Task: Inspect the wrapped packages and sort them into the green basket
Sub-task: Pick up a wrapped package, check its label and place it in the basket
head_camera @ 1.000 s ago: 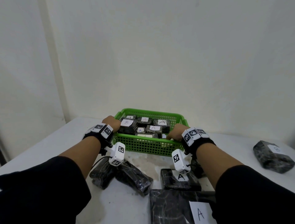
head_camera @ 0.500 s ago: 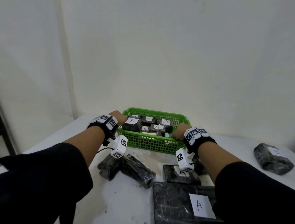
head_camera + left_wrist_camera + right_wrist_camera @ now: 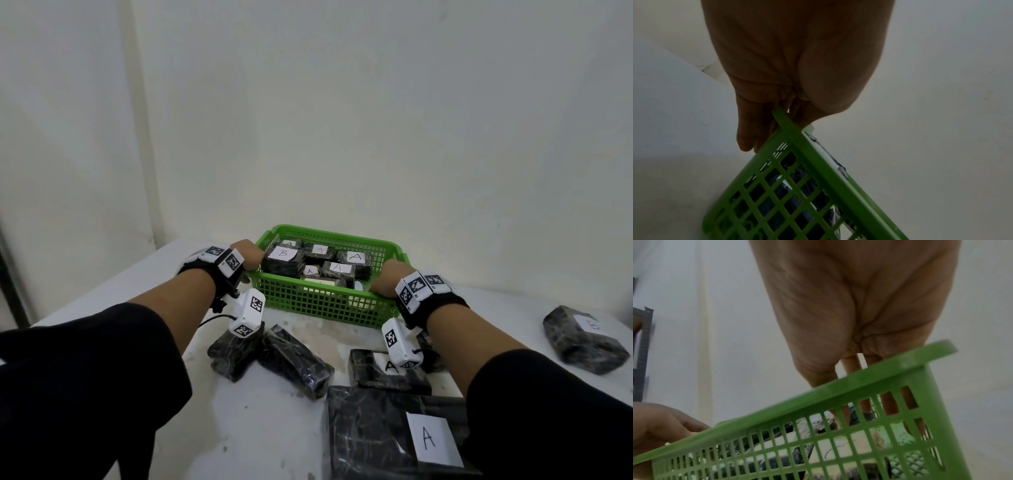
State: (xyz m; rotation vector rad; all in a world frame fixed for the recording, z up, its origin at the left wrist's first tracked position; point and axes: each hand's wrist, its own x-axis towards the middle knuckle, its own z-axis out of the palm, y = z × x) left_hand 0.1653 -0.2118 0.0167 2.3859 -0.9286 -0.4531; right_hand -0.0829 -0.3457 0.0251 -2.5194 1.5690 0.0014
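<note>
**Green basket, gripped at both ends**

Green basket [image 3: 322, 301]: on white table [image 3: 274, 428], filled with wrapped packages [image 3: 284, 262] labelled A and B. Left hand [image 3: 248, 257] curled over left rim; right hand [image 3: 388, 279] curled over right rim, fingers inside.

Head view looks down; wrist views closely share the green basket [image 3: 318, 305].

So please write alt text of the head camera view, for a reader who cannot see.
Both hands, left hand and right hand, grip the rim of a green basket holding wrapped packages labelled A and B. More dark packages lie on the white table in front.
</note>
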